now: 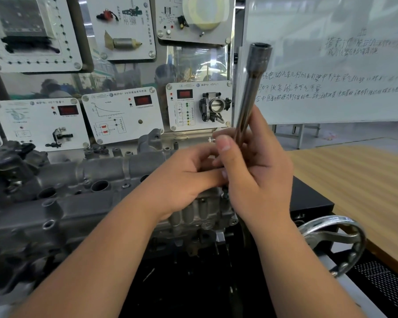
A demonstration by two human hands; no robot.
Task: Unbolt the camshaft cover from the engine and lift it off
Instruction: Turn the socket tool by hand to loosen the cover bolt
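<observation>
Presently the camshaft cover [97, 175], a grey cast-metal piece with round plug wells along its top, sits on the engine [193, 216] and spans from the frame's left edge to beneath the hands. Above the right end of the cover, the right hand [260, 180] grips a long socket wrench [253, 88], fingers and thumb curled round its lower shaft; the tool stands nearly upright, tilted slightly, with its open hex socket end uppermost. The left hand [184, 180] is just left of the right and touches it, its fingers curled toward the base of the tool; whether they pinch a bolt or the shaft cannot be told, since the right hand hides the fingertips. Behind the cover stand white training panels [122, 113] carrying sensors and red displays. To the right of the cover, behind the wrench, hangs a whiteboard [331, 65] with handwriting. Below and right of the cover is a chromed handwheel [336, 237], and beyond it a wooden tabletop [359, 184].
</observation>
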